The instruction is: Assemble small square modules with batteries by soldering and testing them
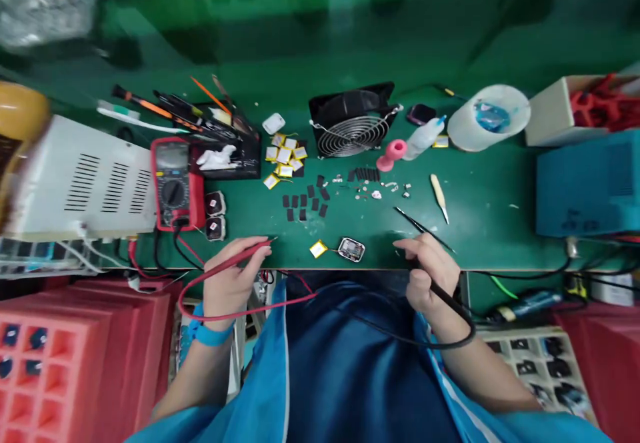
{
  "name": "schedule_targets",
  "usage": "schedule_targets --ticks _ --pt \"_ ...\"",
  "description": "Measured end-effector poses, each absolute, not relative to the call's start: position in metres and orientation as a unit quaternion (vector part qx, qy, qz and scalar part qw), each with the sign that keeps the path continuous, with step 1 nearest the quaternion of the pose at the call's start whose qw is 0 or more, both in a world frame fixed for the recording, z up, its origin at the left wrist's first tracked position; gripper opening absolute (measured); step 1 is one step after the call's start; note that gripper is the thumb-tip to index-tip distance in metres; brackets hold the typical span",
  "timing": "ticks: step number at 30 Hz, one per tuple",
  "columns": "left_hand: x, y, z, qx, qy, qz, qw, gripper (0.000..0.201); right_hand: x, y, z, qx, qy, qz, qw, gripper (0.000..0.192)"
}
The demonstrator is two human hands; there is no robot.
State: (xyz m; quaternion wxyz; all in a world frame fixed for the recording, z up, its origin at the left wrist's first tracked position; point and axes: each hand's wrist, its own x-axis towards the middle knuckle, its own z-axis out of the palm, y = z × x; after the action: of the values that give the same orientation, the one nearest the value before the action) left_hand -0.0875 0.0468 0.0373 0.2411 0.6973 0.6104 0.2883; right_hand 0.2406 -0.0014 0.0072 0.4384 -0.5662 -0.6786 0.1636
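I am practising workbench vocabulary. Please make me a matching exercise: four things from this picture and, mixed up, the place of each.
Things:
1. red probe
2. black probe
3. multimeter
4. fan

Places:
a. far side of the bench, centre
b. in the right hand
c. beside the white box, left
d. in the left hand

Pairs: 1-d, 2-b, 3-c, 4-a

At your twelve o'clock, a fan (353,123) with shiny metal wire grille; matt green bench mat (500,203); glossy red plastic multimeter (176,183).
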Motion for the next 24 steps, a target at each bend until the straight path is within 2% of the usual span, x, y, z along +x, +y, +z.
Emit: schedule_targets --ticks 5,6,9,11,16,24 --pt "-0.05 0.046 0.042 0.698 0.558 0.349 0.283 0.01 0.234 -0.004 0.007 -0.559 -0.642 0.217 0.478 0.074" --pt "-0.042 0.045 0.041 0.707 0.533 0.353 0.303 0.012 0.233 -0.003 0.008 -0.563 -0.629 0.239 0.48 0.069" --pt "-0.023 0.043 0.035 0.723 0.477 0.355 0.351 0.013 0.233 -0.001 0.01 -0.583 -0.598 0.309 0.455 0.033" --pt "-0.015 0.041 0.028 0.722 0.467 0.358 0.365 0.01 0.231 0.0 0.01 -0.597 -0.581 0.341 0.436 0.016" --pt "-0.003 0.032 0.011 0.732 0.438 0.385 0.351 0.011 0.221 0.001 0.005 -0.566 -0.571 0.38 0.458 0.015" --pt "0.003 0.024 -0.002 0.735 0.426 0.411 0.331 0.016 0.214 0.001 0.005 -0.497 -0.62 0.356 0.493 0.014"
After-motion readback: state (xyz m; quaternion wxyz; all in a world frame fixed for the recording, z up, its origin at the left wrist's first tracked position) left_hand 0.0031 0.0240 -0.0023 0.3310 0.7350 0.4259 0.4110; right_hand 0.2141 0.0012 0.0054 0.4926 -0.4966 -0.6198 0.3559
